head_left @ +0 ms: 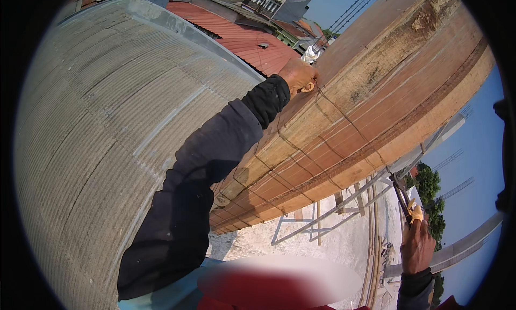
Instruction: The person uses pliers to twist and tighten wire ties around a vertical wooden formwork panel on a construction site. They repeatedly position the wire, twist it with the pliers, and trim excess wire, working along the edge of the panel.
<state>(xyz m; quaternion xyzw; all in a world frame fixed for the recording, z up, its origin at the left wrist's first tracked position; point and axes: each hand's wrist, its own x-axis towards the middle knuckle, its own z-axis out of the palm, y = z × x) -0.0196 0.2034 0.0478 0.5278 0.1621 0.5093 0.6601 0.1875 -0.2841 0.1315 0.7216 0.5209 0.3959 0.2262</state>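
Note:
A tall wooden formwork panel point(344, 146) of reddish boards and pale battens leans diagonally in front of me. Several thin wires point(352, 122) run across its battens. My left hand point(298, 76) reaches over to its upper left side, fingers closed by the end of a wire; the exact grip is partly hidden. Something tan covers a fingertip there. Low at the right, my right hand point(418, 248) is wrapped round a dark long-handled tool that looks like pincers point(400, 194). Its head meets the panel's lower right edge, where the jaws are hard to make out.
A grey corrugated roof point(102, 132) with a metal gutter point(188, 33) fills the left. Red roofing point(242, 36) and houses lie beyond. Below the panel are a pale floor point(258, 245), metal frames point(333, 210) and long poles point(371, 245). Rebar cages point(457, 189) and trees stand right.

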